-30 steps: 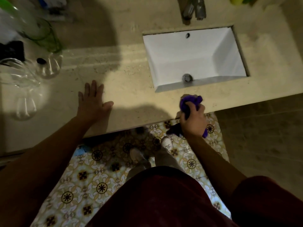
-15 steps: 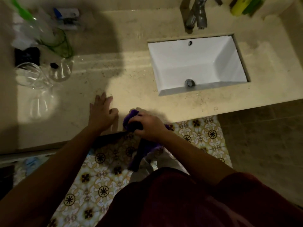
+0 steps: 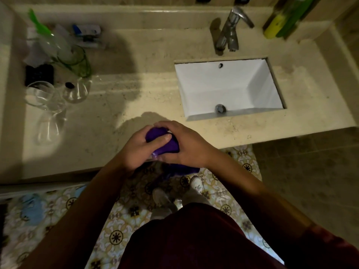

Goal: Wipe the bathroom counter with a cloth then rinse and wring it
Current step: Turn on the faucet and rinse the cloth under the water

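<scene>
Fingers of the left hand [image 3: 136, 150] and right hand [image 3: 186, 146] curled around the purple cloth [image 3: 165, 142], bunched between them at the counter [image 3: 108, 123] near edge. Farther right lay the white sink [image 3: 233, 84], the faucet [image 3: 229, 33] behind it. Clear glasses [image 3: 44, 100] crowded the far left.

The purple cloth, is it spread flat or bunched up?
Bunched up: the purple cloth is balled between the left hand and right hand.
</scene>
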